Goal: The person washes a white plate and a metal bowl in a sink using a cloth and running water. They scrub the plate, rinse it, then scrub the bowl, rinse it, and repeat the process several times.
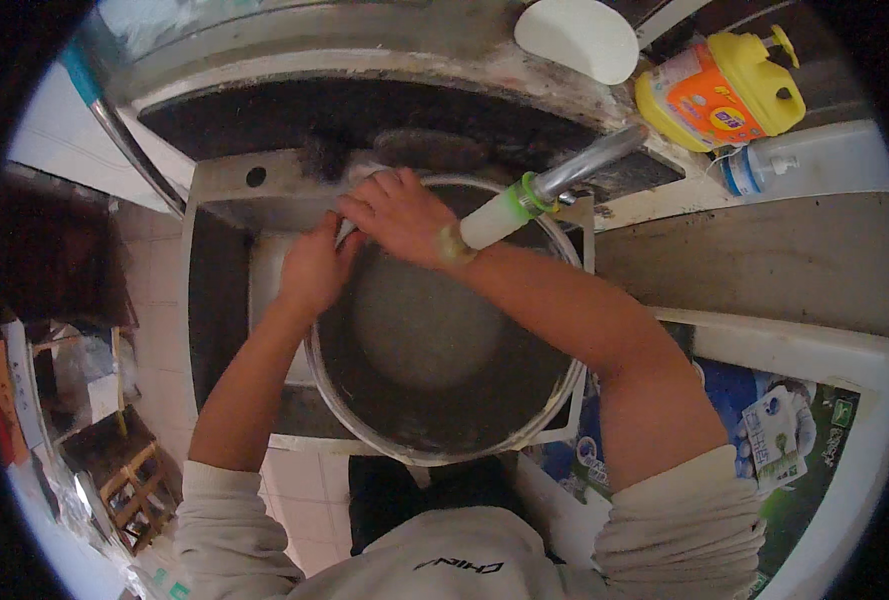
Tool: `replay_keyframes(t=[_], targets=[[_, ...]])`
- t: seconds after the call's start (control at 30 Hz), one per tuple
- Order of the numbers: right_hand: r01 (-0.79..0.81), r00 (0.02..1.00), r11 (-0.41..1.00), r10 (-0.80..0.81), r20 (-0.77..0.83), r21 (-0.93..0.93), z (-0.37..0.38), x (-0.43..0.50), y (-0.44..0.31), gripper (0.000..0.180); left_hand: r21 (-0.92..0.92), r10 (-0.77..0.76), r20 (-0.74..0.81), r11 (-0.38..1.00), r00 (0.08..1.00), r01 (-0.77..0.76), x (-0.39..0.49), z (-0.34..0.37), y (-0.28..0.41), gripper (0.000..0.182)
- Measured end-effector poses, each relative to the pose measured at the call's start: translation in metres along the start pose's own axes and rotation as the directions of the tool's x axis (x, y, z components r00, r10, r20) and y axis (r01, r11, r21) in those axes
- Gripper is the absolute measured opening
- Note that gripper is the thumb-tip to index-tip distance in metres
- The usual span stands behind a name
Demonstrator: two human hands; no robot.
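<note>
A large round metal pan (429,322) with a pale rim rests over a sink (223,300). At the pan's upper left rim, my left hand (315,266) has its fingers and thumb on a whitish thing (345,231), too small to name. My right hand (399,214) lies over the same spot, its fingers bent down at the rim; part of the whitish thing also shows behind them. Whether the right fingers grip it is hard to tell. A faucet (590,165) with a white sleeve (495,217) and green clamp reaches over my right wrist.
A yellow jug (767,97) with an orange label and a clear pump bottle (763,169) stand at the upper right. A white oval object (578,39) lies on the back ledge. Printed bags (778,442) are at the lower right, a wooden crate (140,495) at the lower left.
</note>
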State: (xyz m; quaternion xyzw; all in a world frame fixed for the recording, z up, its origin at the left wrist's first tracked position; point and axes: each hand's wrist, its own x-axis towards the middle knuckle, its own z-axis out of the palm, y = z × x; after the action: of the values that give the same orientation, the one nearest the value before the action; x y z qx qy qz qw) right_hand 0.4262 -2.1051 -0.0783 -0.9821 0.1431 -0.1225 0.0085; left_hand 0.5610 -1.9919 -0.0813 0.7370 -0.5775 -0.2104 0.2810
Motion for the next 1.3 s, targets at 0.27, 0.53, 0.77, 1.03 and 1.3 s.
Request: replay_keyframes(t=[0.27,0.53,0.77,1.03,1.3], targets=[[-0.291,0.957,0.956,0.290,-0.023,-0.027,-0.025,-0.075,0.058,0.046,-0.024,-0.054,-0.034,0.998,0.998,0.053,-0.007,0.001,-0.007,0.031],[-0.334,0.908,0.918,0.374,0.188,-0.211,-0.057,-0.136,0.058,0.043,0.034,-0.101,0.060,0.994,0.993,0.099,-0.004,0.004,0.004,0.033],[0.234,0.966,0.970,-0.240,-0.096,-0.071,0.005,-0.003,0.004,0.030,0.149,-0.071,0.067,0.987,0.995,0.060,-0.004,0.001,0.002,0.035],[-0.281,0.958,0.948,0.268,0.099,0.152,-0.027,-0.038,0.036,0.035,0.091,-0.036,-0.024,0.995,0.999,0.038,-0.009,0.000,0.003,0.035],[-0.773,0.616,0.634,0.750,0.243,0.002,-0.085,-0.189,0.027,0.047,0.019,-0.029,-0.147,0.999,0.989,0.032,-0.026,0.008,0.003,0.044]])
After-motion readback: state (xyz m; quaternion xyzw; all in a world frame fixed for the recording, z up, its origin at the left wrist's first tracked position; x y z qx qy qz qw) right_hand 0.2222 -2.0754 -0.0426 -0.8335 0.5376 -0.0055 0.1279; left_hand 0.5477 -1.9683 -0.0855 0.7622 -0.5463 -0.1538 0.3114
